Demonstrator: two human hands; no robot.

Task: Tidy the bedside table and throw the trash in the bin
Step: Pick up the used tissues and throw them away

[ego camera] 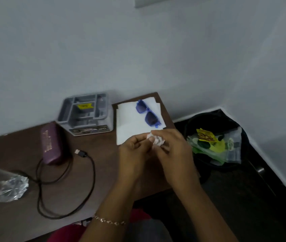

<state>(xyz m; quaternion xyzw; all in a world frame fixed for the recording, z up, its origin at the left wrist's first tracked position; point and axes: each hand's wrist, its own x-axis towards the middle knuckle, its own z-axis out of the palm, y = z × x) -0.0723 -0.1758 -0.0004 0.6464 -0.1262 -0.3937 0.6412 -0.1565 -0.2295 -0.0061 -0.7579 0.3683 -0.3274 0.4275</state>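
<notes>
Together, left hand (135, 152) and right hand (175, 151) pinch crumpled paper (157, 141); bin (208, 117) just beside table (95, 145).

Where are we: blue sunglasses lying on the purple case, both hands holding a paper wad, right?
No: the head view shows the blue sunglasses on the white paper, not the purple case. The left hand and right hand hold the paper wad.

Brown table (95, 144), organizer (84, 113), purple case (50, 142), cable (93, 170), papers (130, 126)
</notes>
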